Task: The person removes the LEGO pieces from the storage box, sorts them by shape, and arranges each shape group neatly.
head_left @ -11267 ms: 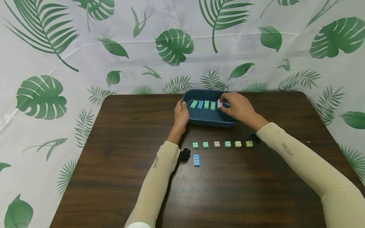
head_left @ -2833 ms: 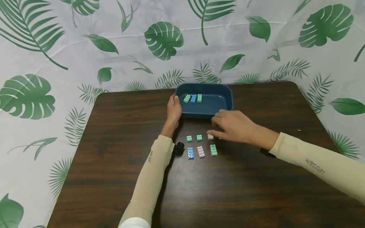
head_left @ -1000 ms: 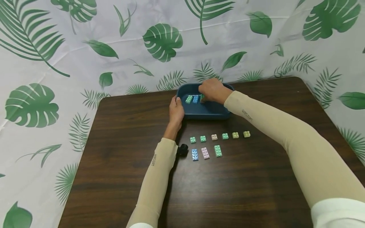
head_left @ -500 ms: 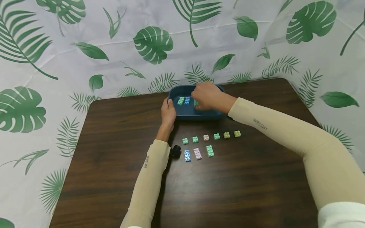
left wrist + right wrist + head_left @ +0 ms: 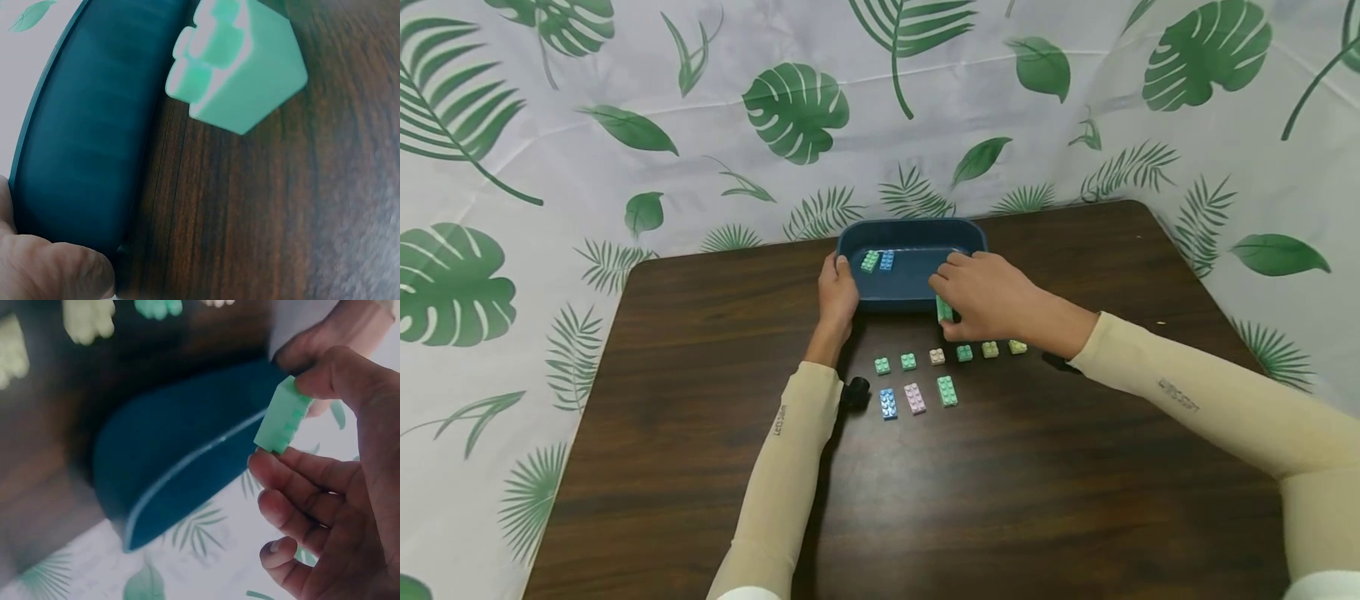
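My left hand (image 5: 837, 292) grips the left end of a dark blue plastic tray (image 5: 917, 294), thumb at the rim. In the left wrist view its thumb (image 5: 56, 270) lies against the tray wall. My right hand (image 5: 992, 302) pinches a long green toy building brick (image 5: 284, 419) between thumb and forefinger, over the tray's near rim in the head view. The other fingers curl loosely below. Inside the tray lie a green brick (image 5: 869, 261) and a blue brick (image 5: 887, 260). A blue brick (image 5: 888, 404), a pink brick (image 5: 914, 398) and a green brick (image 5: 947, 391) form a row on the table.
Behind that row runs a line of small square bricks: green (image 5: 882, 365), cream (image 5: 937, 357) and yellow (image 5: 990, 350) among them. A small green brick (image 5: 250, 69) looms in the left wrist view. The wooden table (image 5: 715, 358) meets a leaf-print cloth (image 5: 700, 142) at the back.
My right hand has come out of the tray toward me with a green brick. Earlier, a pink and a green brick left the tray for the table row. My left hand stays on the tray.
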{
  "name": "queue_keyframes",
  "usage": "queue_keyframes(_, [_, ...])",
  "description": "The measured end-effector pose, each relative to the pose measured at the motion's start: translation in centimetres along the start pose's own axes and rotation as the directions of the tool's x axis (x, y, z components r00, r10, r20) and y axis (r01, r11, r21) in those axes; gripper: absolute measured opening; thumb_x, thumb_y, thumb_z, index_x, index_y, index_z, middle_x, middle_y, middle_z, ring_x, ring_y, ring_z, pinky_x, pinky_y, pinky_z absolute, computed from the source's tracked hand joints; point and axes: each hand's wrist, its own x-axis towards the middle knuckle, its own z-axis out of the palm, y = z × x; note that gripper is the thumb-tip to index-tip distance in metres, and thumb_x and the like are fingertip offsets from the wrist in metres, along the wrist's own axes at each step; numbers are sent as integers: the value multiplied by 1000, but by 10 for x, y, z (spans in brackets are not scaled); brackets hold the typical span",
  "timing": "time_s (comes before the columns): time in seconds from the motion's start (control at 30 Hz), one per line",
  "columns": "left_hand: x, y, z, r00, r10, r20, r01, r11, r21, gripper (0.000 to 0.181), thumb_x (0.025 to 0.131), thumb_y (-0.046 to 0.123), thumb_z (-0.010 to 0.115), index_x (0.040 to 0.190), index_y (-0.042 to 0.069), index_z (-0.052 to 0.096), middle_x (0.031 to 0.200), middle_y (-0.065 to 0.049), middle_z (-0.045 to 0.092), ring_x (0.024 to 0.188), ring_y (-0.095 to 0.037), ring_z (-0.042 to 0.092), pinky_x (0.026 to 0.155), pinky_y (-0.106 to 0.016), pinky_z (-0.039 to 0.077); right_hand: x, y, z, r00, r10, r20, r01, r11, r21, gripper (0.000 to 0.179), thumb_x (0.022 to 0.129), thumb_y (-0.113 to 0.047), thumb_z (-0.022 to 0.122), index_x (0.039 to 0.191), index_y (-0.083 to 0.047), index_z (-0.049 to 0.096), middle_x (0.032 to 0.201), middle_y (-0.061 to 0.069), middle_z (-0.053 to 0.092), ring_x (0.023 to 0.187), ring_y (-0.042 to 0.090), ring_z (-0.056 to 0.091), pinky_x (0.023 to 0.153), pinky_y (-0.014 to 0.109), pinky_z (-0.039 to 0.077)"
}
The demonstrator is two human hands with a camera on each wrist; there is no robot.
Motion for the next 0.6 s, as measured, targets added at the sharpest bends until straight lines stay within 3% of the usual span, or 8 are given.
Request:
queue_keyframes(0.23, [2,-1,1,1000,-7,-1,7,1000,16,52,118,35,30,162,9,37,164,-13,45,151,-29,44,126,-48,37,-34,-6,14,999,-34,14,34,998,46,55,85,-47,87,118,-6,71,109,8,72,97,26,62,76,41,56])
queue_keyframes(0.6, [1,2,0,1000,-14,-8,14,1000,22,51,118,34,31,162,9,38,164,-13,46,151,-28,44,128,-48,35,-57,-17,38,991,-92,102,80,991,112,54,82,-46,90,119,-10,74,110,4,75,100,23,64,83,44,58])
